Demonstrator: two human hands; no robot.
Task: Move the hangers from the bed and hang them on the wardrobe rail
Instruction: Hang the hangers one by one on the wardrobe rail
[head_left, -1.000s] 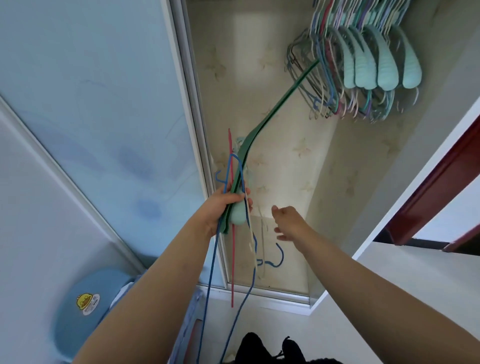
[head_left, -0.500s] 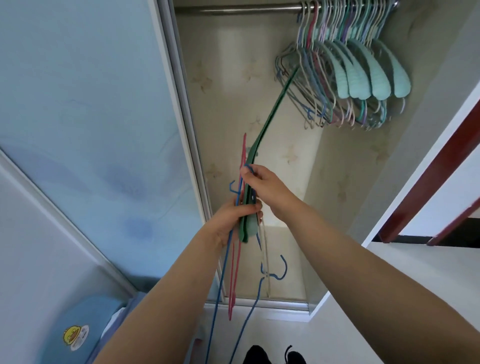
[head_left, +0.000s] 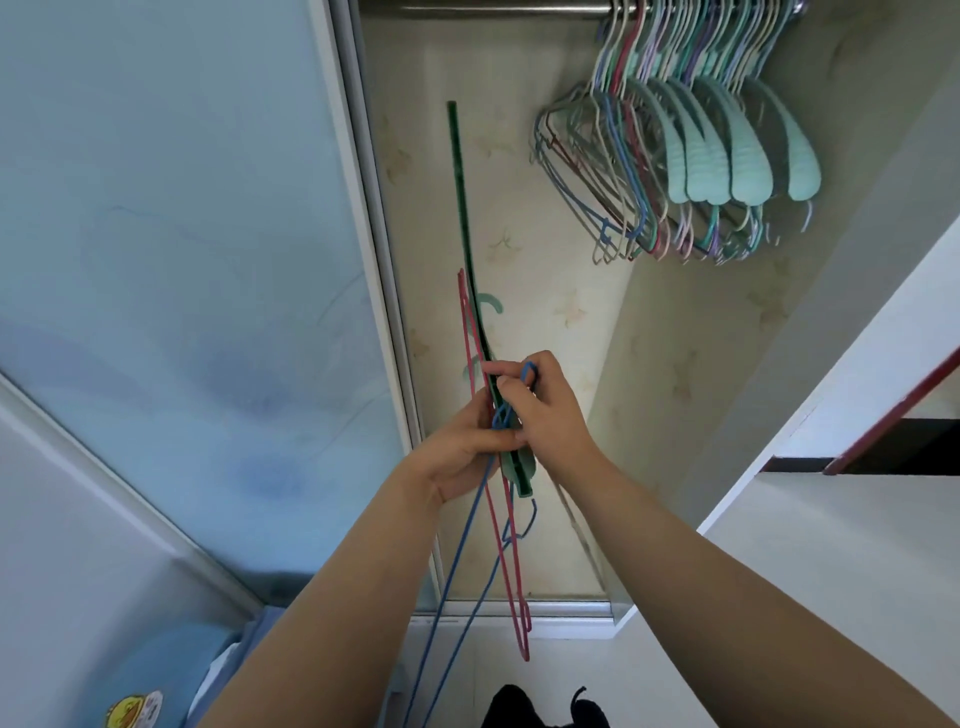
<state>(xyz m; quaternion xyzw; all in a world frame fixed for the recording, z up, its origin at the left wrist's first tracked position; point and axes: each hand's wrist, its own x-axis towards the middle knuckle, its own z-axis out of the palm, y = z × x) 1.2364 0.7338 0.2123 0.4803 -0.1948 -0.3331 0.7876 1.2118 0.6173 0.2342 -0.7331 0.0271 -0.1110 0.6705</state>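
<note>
The left hand (head_left: 462, 452) clasps a loose bundle of thin blue, red and dark green plastic hangers (head_left: 498, 431) below the steel wardrobe rail (head_left: 498, 8) – light, springy, prone to tangle – while the right hand (head_left: 540, 410) pinches a blue hook, the sensible grip

Standing at the open wardrobe, the person's left hand (head_left: 462, 452) grips a bunch of hangers: a dark green hanger (head_left: 460, 208) pointing up, a red hanger (head_left: 511, 571) and a blue hanger (head_left: 452, 582) trailing down. The right hand (head_left: 540, 410) pinches the blue hook. More hung hangers (head_left: 691, 156) crowd the wardrobe rail (head_left: 493, 8).
</note>
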